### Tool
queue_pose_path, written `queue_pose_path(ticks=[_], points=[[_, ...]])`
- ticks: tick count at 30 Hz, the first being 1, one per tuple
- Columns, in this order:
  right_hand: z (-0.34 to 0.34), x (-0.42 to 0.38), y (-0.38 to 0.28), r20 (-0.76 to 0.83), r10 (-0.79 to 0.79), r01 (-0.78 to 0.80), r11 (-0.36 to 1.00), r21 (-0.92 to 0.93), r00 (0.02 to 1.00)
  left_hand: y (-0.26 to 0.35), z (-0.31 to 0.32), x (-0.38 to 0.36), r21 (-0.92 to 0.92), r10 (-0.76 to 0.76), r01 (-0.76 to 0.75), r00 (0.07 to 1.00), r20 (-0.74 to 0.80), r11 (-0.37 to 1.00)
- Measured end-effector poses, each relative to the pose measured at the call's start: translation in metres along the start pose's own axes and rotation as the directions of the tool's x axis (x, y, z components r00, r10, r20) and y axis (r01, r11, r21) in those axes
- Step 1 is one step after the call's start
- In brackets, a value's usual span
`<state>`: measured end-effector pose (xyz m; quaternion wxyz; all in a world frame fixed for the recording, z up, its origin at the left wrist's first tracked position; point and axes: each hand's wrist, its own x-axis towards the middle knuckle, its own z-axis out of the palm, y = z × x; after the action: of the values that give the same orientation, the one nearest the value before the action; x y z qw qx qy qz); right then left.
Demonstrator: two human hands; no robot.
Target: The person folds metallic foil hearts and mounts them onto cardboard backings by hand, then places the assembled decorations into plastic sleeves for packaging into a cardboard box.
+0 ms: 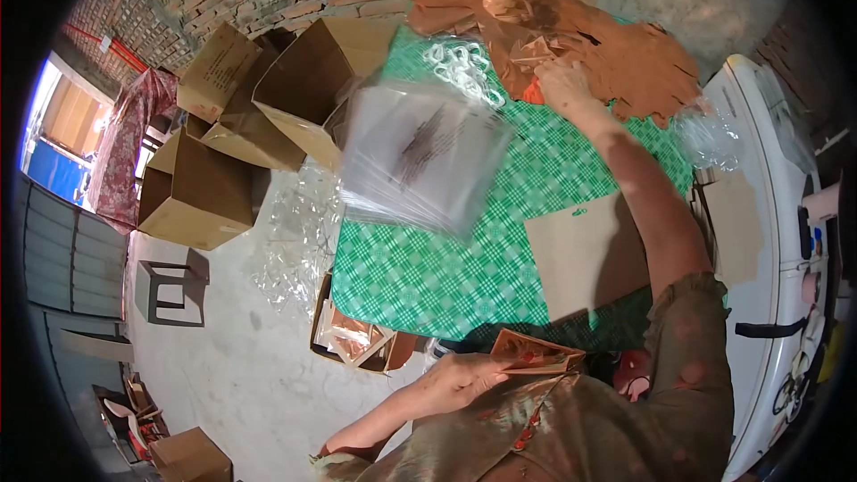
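Head view: gathering step, by the look of it. Right hand [564, 82] stretched far across the green checked tablecloth [428, 268], arm nearly straight, fingers curled down into the heap of orange paper pieces [625, 62] at the far edge, apparently pinching one, though the grip itself too small to confirm. Left hand [460, 379] tucked close to the body, elbow bent, fingers and thumb clamped on a small stack of orange printed cards [536, 355] at the table's near edge. Blurred stack of clear plastic sleeves [420, 161] mid-table, a plain cardboard sheet [585, 254] just beside the right forearm. Next move likely calls for a clean single-piece pick from the heap.
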<state>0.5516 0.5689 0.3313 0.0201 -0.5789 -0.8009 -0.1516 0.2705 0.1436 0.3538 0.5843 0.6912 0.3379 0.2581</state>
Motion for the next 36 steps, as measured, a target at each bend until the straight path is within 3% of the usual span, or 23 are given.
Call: queue_pose_path(ticks=[5, 8, 11, 14, 15, 18, 26, 27, 29, 31, 33, 36], points=[[0.000, 0.017, 0.009, 0.002, -0.021, 0.021, 0.985, -0.170, 1.000, -0.013, 0.002, 0.004, -0.016, 0.012, -0.012, 1.000, 0.025, 1.000], [-0.002, 0.024, 0.007, -0.128, -0.073, 0.054, 0.988, -0.148, 0.989, -0.010, 0.000, 0.005, -0.022, -0.034, 0.035, 0.998, 0.057, 0.999], [0.005, 0.025, -0.010, -0.378, -0.132, 0.131, 0.991, -0.029, 0.916, -0.015, 0.004, 0.006, -0.071, 0.053, -0.053, 0.999, 0.000, 0.996], [-0.015, 0.007, -0.039, -0.445, -0.197, 0.306, 0.933, 0.189, 0.874, -0.016, 0.002, 0.005, -0.046, 0.026, -0.024, 0.999, 0.035, 0.999], [-0.016, 0.005, -0.043, -0.359, -0.260, 0.380, 0.869, 0.318, 0.896, -0.015, 0.001, 0.006, -0.046, 0.035, -0.034, 0.999, 0.025, 0.998], [-0.010, -0.008, -0.048, -0.386, -0.331, 0.468, 0.813, 0.346, 0.861, -0.010, -0.001, 0.006, -0.047, 0.050, -0.050, 0.999, 0.007, 0.998], [-0.006, -0.018, -0.042, -0.355, -0.223, 0.379, 0.801, 0.464, 0.908, 0.005, -0.006, 0.005, 0.008, -0.084, 0.083, 0.992, 0.095, 0.996], [-0.008, -0.018, -0.041, -0.370, -0.207, 0.377, 0.791, 0.481, 0.906, 0.006, -0.006, 0.006, 0.000, -0.041, 0.041, 0.997, 0.067, 0.999], [-0.014, -0.013, -0.036, -0.414, -0.155, 0.382, 0.742, 0.551, 0.897, 0.007, -0.002, 0.007, -0.012, 0.046, -0.045, 0.999, 0.010, 0.999], [-0.030, -0.018, -0.033, -0.400, -0.069, 0.342, 0.661, 0.668, 0.914, 0.012, 0.000, 0.007, -0.024, 0.025, -0.025, 1.000, -0.008, 0.999], [-0.049, -0.031, -0.027, -0.314, 0.037, 0.248, 0.526, 0.813, 0.949, 0.018, 0.002, 0.007, -0.027, 0.009, -0.009, 1.000, -0.012, 1.000], [-0.093, -0.070, -0.015, -0.031, 0.045, 0.021, 0.191, 0.981, 0.999, 0.022, 0.003, 0.006, -0.014, 0.009, -0.009, 1.000, -0.005, 1.000]])
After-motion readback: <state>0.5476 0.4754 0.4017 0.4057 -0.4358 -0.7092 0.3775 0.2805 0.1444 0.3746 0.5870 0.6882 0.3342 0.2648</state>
